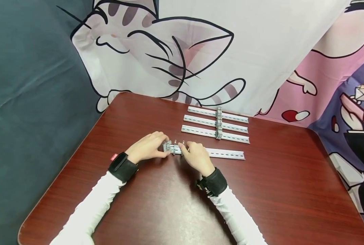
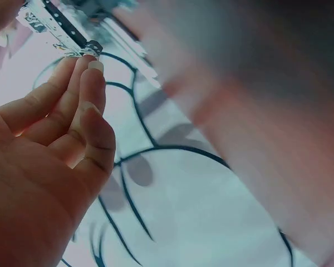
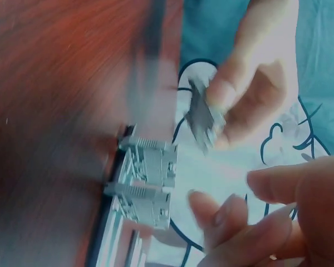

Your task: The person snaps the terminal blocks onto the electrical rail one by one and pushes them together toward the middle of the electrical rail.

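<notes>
A slotted metal DIN rail (image 1: 227,153) lies across the table in front of both hands. My left hand (image 1: 148,147) pinches a grey terminal block (image 3: 201,117) between thumb and fingers at the rail's left end. Two more grey terminal blocks (image 3: 153,161) stand upright on the rail, a small gap between them. My right hand (image 1: 197,158) is over the rail just right of these blocks. In the right wrist view its fingers (image 3: 234,222) are loosely bent beside the nearer block, thumb apart, with nothing between them. The left wrist view shows the held piece partly, at the fingertips.
Behind, three similar rails (image 1: 197,129) lie side by side, with a row of grey terminal blocks (image 1: 219,124) clipped across their middle. The brown table (image 1: 276,190) has rounded corners. A cloth with cartoon cats (image 1: 200,41) hangs along its far edge.
</notes>
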